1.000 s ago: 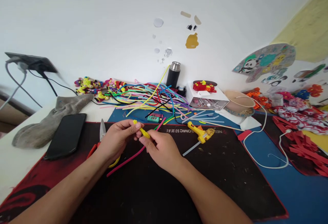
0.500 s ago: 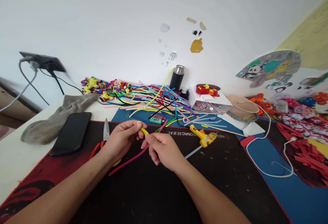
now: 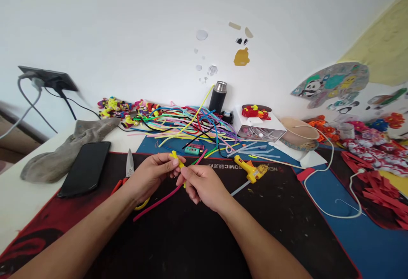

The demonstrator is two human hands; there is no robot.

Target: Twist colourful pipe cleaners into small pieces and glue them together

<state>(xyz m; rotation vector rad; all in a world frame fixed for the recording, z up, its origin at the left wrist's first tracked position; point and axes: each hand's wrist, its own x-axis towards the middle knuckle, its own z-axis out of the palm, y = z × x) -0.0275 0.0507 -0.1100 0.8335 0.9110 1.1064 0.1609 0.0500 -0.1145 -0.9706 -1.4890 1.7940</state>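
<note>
Cloth (image 3: 60, 151) and phone (image 3: 85, 168) at the worktop's left edge. Scissors (image 3: 128, 166) on the black mat (image 3: 178, 236). Left hand (image 3: 149, 176), grip pinched on a yellow stem (image 3: 177, 160) held above the mat; right hand (image 3: 204, 185), grip pinching its lower end. Pink stem (image 3: 159, 202) lies below them. Stem pile (image 3: 191, 123) behind. Glue gun (image 3: 248, 170) to the right.

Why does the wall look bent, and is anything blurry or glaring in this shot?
Head view: a wide lens bows the wall socket and the edges. Soft, even daylight, faint shadows, no harsh glare. Both hands, left hand and right hand, look sharp on the yellow pipe cleaner.
</note>
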